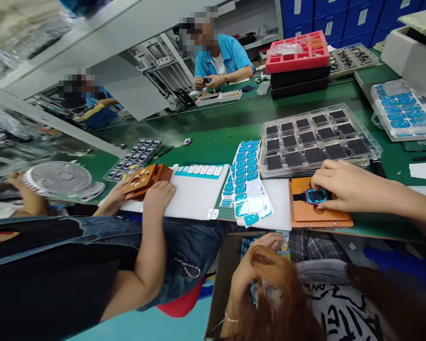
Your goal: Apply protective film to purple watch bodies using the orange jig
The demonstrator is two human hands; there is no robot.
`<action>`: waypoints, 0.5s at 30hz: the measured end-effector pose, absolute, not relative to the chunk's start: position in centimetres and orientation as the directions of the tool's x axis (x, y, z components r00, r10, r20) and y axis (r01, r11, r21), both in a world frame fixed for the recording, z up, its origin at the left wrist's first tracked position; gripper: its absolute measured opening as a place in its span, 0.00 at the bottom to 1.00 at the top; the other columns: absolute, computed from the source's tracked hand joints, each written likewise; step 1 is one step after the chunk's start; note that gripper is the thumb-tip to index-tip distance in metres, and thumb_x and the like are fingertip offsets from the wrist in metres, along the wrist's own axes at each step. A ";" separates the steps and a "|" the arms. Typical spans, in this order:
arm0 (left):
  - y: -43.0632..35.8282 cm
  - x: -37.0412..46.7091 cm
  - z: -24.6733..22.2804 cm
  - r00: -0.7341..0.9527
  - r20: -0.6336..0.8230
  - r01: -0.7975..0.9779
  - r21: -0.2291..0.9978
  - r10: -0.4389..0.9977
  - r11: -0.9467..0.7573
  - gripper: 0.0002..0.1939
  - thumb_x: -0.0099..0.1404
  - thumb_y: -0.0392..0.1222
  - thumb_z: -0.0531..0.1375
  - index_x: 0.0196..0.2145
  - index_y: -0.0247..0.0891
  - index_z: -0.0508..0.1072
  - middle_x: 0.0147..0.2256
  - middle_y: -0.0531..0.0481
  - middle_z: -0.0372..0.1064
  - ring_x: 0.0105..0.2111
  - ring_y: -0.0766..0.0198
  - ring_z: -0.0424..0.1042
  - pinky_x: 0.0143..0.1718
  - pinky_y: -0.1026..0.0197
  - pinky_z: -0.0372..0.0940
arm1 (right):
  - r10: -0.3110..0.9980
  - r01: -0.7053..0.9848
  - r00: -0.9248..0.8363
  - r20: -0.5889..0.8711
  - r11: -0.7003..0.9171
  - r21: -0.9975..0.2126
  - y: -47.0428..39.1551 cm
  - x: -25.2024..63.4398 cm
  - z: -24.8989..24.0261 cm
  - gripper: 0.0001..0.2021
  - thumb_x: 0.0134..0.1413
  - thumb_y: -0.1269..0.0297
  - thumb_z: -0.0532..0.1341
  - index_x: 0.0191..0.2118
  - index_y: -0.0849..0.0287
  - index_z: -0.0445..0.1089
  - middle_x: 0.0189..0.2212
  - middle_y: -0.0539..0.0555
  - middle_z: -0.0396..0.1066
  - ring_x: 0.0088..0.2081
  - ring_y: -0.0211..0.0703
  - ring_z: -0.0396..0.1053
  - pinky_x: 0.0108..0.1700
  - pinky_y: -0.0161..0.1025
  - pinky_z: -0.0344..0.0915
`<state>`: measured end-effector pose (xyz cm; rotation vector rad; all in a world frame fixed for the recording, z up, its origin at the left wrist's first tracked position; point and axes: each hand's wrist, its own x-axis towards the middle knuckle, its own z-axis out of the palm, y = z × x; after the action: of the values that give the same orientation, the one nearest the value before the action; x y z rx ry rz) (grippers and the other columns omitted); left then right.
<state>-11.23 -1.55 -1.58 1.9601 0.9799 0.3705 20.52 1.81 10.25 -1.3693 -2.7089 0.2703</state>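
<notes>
My right hand (332, 189) pinches a small smartwatch (316, 196) with a blue-edged face and dark strap, thumb below and fingers above. The watch sits on an orange fixture plate (319, 218) at the table's front edge. Below that edge is my left hand (261, 253), partly covered by hair. Its fingers lie near a colourful printed packet (286, 244), and I cannot make out whether they grip anything. To the left of the fixture, fanned sheets of blue stickers (246, 175) rest partly on a white foam pad (279, 199).
A clear tray of dark square screens (308, 142) lies behind the fixture. Red (298, 52) and black trays are stacked farther back. At left, a co-worker's hands (158, 194) hold an orange block fixture (145, 180) beside a round fan (66, 177). Another co-worker (220, 59) sits opposite.
</notes>
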 end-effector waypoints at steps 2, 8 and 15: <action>-1.9 -11.4 -0.9 0.672 -0.143 0.482 0.829 0.727 -0.282 0.12 0.71 0.48 0.57 0.44 0.39 0.76 0.43 0.48 0.77 0.43 0.60 0.76 0.48 0.58 0.72 | 0.826 0.815 -0.561 -0.056 0.540 -0.211 2.1 20.0 9.8 0.12 0.53 0.57 0.66 0.36 0.59 0.69 0.33 0.58 0.70 0.40 0.53 0.66 0.38 0.44 0.59; -0.2 -9.3 3.1 0.409 0.447 0.223 0.797 0.796 -0.562 0.12 0.71 0.39 0.58 0.50 0.40 0.75 0.42 0.47 0.78 0.42 0.63 0.77 0.46 0.60 0.71 | 0.885 0.694 -0.461 0.057 0.400 -0.599 2.3 20.5 10.9 0.15 0.47 0.54 0.68 0.36 0.58 0.70 0.31 0.54 0.69 0.32 0.45 0.68 0.34 0.41 0.62; 0.4 -0.3 4.5 0.237 0.797 -0.118 0.591 0.555 -0.798 0.46 0.53 0.52 0.73 0.65 0.44 0.61 0.59 0.41 0.68 0.60 0.52 0.67 0.63 0.47 0.63 | 0.740 -0.278 -0.672 -0.005 -0.259 -0.925 0.0 18.9 10.1 0.21 0.53 0.47 0.68 0.41 0.55 0.62 0.38 0.56 0.78 0.40 0.45 0.77 0.39 0.41 0.73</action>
<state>-0.29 0.37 4.48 1.9687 0.3985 1.6066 18.87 0.02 10.14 -0.5932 -1.3254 1.9836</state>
